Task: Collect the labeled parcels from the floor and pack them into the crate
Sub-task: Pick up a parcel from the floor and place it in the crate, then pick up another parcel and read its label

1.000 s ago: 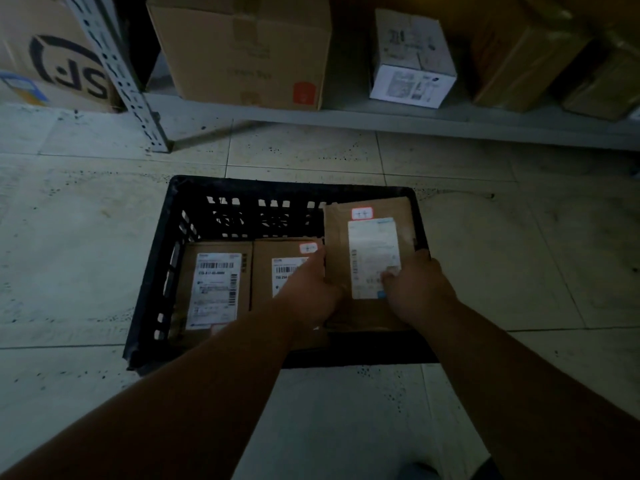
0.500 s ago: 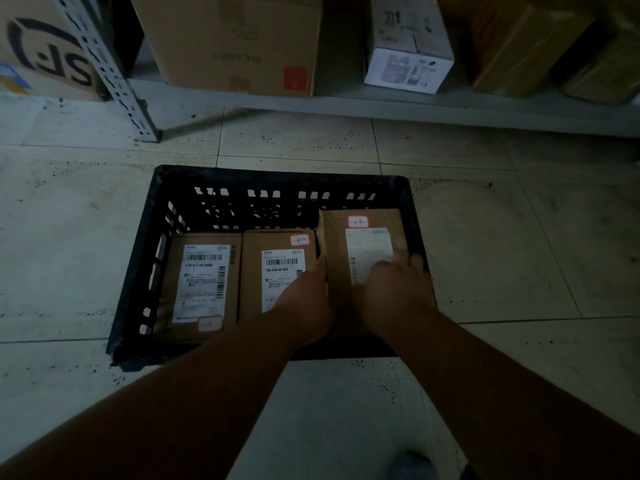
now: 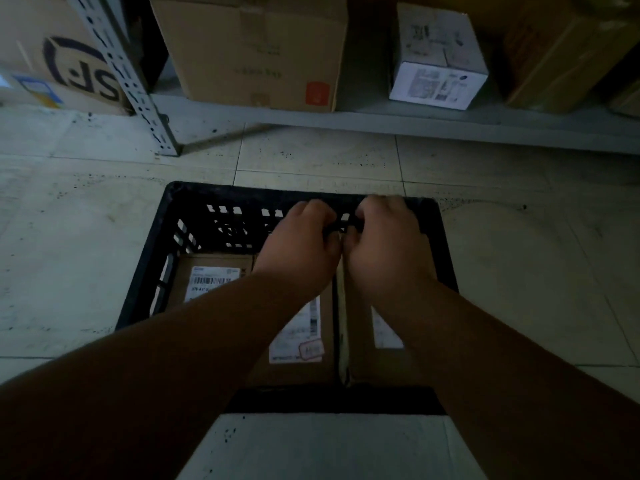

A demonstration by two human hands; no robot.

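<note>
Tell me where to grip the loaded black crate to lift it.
Grip the crate by its two short side walls, one hand from each side, probably hooking fingers into the slotted openings below the rim. Three parcels fill it, so holding only the far wall, where both hands are now, would likely tip it.

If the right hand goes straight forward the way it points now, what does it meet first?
Most likely the far wall of the black crate: the right hand already reaches it, its fingers curled at the rim. Whether they touch is hard to tell.
</note>
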